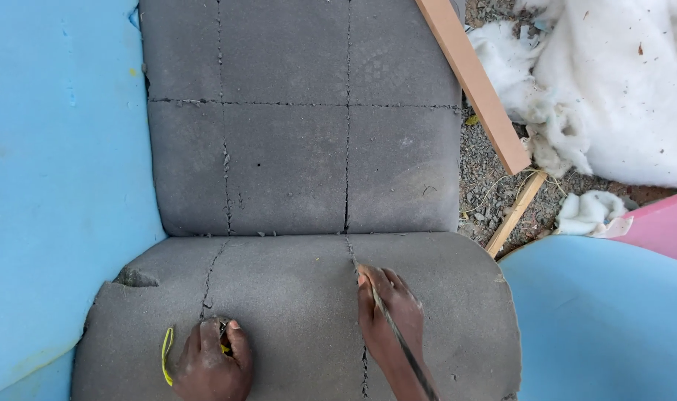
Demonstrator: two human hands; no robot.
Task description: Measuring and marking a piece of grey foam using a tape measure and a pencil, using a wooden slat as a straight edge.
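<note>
- Right hand (389, 319) pinches a thin blade (398, 338), tip in the grey foam (301, 312) slit.
- Left hand (211, 362), fingers curled, presses the foam (gripping something yellow (166, 356), perhaps tape).

Outdoor upholstery workshop, grey foam cushions (301, 171), white stuffing (613, 89), gravel (487, 178)

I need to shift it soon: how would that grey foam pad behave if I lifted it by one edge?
The grey foam pad would probably flop, since it already bends over the front edge. It likely weighs little for its bulk. The cut lines and chipped corner suggest it could tear.
</note>
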